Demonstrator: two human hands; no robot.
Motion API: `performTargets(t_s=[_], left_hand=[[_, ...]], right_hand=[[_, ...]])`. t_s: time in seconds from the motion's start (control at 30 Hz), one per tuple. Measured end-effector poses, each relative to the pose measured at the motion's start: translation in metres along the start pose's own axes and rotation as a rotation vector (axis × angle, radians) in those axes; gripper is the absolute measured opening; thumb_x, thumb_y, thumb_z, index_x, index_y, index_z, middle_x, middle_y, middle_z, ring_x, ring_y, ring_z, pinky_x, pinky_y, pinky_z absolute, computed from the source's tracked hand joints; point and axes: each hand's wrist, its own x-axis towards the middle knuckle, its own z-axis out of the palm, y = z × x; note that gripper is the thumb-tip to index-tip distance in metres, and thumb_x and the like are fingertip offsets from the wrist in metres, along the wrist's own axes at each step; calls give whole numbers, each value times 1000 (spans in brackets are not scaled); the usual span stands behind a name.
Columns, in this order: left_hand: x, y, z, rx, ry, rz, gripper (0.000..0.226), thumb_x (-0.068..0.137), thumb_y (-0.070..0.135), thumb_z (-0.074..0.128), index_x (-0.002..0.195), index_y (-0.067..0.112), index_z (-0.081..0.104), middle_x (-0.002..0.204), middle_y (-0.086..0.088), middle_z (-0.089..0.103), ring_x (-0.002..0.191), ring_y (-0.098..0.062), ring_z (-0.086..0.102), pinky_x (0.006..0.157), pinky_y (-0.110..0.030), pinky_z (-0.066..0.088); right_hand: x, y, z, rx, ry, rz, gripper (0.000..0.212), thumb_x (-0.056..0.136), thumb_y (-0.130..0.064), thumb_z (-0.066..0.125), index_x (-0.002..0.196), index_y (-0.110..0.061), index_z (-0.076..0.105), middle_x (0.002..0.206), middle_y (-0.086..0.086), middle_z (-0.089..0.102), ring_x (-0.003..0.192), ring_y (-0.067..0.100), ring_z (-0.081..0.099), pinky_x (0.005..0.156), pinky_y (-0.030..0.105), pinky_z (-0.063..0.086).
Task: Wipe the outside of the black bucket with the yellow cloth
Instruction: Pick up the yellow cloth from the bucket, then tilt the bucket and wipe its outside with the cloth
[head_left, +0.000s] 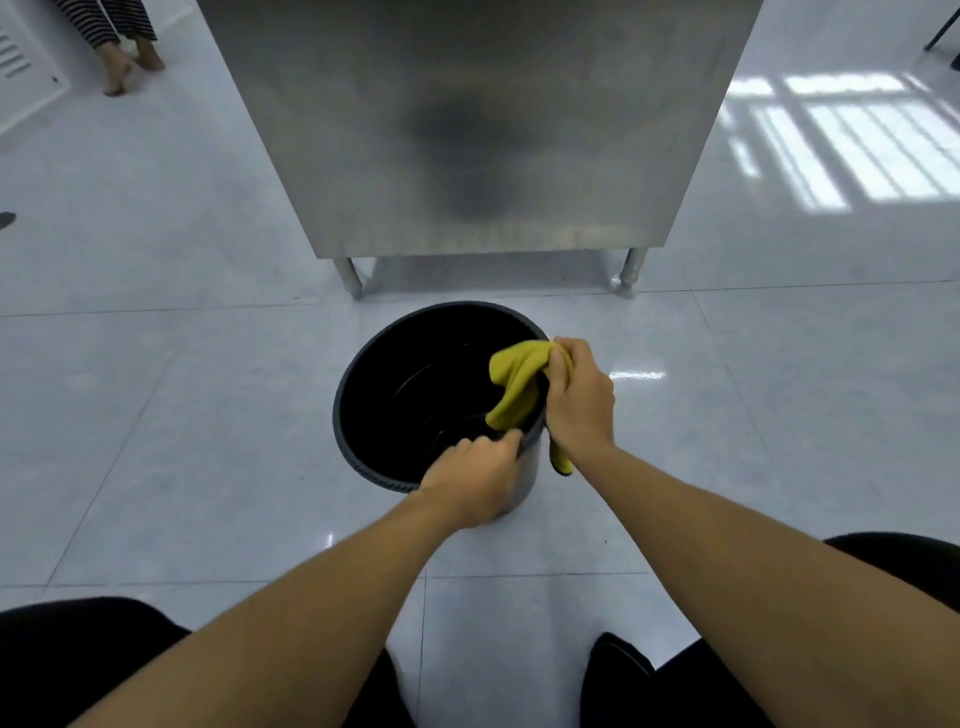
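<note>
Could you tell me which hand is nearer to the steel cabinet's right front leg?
The right hand; it grips the yellow cloth at the black bucket rim's right side, below that leg. The left hand holds the near rim, farther away.

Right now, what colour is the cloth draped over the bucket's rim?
Yellow. The cloth hangs over the black bucket rim, gripped by the right hand; head view.

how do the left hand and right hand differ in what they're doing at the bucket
The right hand is closed on the yellow cloth, which drapes over the rim; the left hand holds no cloth and grips the black bucket itself. The right hand sits at the right side of the rim, while the left hand is at the near edge, closer to the camera. Both touch the bucket's rim area.
</note>
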Motion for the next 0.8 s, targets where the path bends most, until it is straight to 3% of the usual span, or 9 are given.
performTargets(t_s=[0.13, 0.23, 0.3, 0.37, 0.5, 0.57, 0.67, 0.8], left_hand=[[2, -18, -30, -350, 257, -88, 22, 104, 32, 43, 99, 14, 54, 91, -17, 69, 80, -41, 64, 68, -47, 50], [4, -29, -46, -569, 376, -136, 26, 104, 27, 46, 86, 12, 57, 78, -7, 66, 68, -22, 62, 60, -36, 43], [1, -33, -50, -684, 410, -191, 31, 104, 22, 46, 77, 11, 57, 73, -2, 63, 63, -12, 56, 58, -27, 37], [-3, -38, -43, -743, 412, -243, 33, 104, 20, 46, 73, 15, 54, 73, 2, 59, 63, -8, 53, 58, -23, 36], [-13, -46, -17, -833, 352, -391, 35, 104, 24, 47, 73, 9, 54, 72, -4, 55, 67, -18, 50, 59, -28, 39], [-16, -45, -13, -852, 335, -425, 38, 104, 24, 47, 70, 10, 50, 68, -5, 52, 62, -16, 48, 52, -20, 37], [-17, -43, -16, -885, 340, -436, 39, 105, 22, 48, 67, 11, 48, 64, -3, 50, 51, -6, 47, 45, -11, 35], [-11, -48, -20, -960, 342, -473, 32, 101, 20, 50, 71, 7, 56, 66, -1, 53, 62, -16, 47, 58, -28, 38]], right_hand=[[-17, -28, 19, 205, 101, 16, 27, 107, -32, 38, 125, -23, 55, 109, 1, 70, 98, 27, 65, 86, 41, 49], [-31, -40, 33, 193, -61, -135, 42, 108, -26, 37, 149, -31, 42, 141, 0, 60, 120, 15, 58, 99, 25, 43], [-39, -39, 45, 180, -181, -252, 46, 107, -20, 37, 152, -31, 40, 156, -1, 45, 141, 14, 43, 114, 27, 34], [-44, -28, 52, 122, -240, -254, 45, 107, -18, 38, 151, -28, 43, 159, 0, 39, 150, 18, 29, 121, 29, 24], [-54, 5, 48, -79, -265, -120, 41, 106, -23, 37, 144, -25, 53, 149, -1, 53, 144, 22, 38, 114, 35, 34], [-52, 12, 47, -137, -231, -44, 39, 104, -25, 38, 138, -23, 58, 136, -1, 62, 130, 23, 51, 104, 36, 43], [-44, 4, 50, -122, -206, 51, 36, 100, -22, 42, 128, -21, 65, 122, 4, 68, 115, 25, 58, 95, 35, 45], [-50, -23, 52, -24, -214, -27, 31, 95, -23, 51, 120, -19, 70, 105, 2, 63, 106, 23, 57, 93, 38, 44]])
